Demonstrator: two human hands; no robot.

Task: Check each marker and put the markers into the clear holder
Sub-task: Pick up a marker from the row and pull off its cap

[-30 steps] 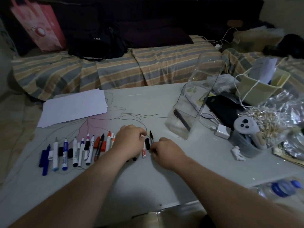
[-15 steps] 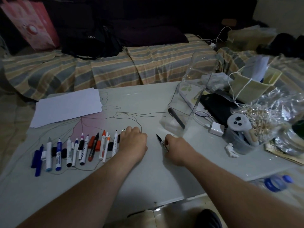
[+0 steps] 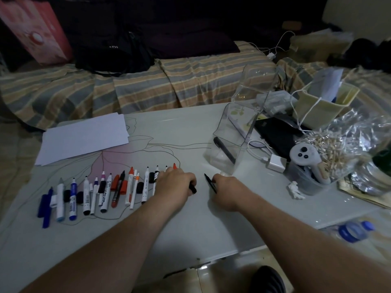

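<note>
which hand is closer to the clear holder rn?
Right. The right hand, holding a black marker, sits just in front of the clear holder. The left hand is farther left, by the marker row.

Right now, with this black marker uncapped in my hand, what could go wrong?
The right hand holds the black marker with its tip bare and pointing up over the table, so it could streak the tabletop. The left hand grips what looks like the cap beside the marker row; a sweep might scatter it. The clear holder leans back and looks tippable.
</note>
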